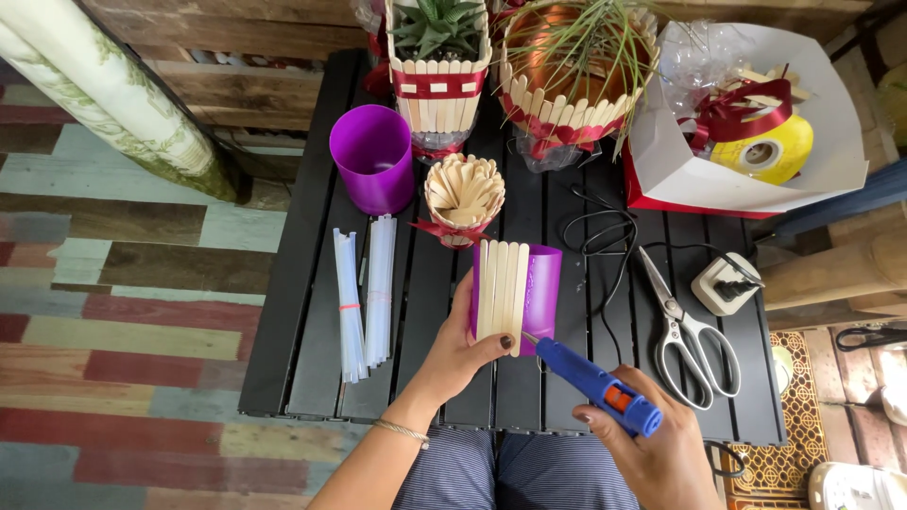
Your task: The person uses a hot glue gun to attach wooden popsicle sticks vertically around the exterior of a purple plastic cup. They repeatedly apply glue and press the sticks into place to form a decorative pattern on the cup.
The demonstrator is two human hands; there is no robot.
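From where I watch, the cup (518,297) sits mid-table (302,312), with glue sticks (365,295) at its 9 o'clock, scissors (688,340) at 3, the stick bundle (463,196) at 12, planters (436,66) beyond, and the box (831,123) at 2.

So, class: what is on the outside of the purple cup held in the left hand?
Wooden craft sticks stand side by side on the purple cup, covering its left part. The left hand grips from below. The glue beneath the sticks is hidden, and so is the cup's far side.
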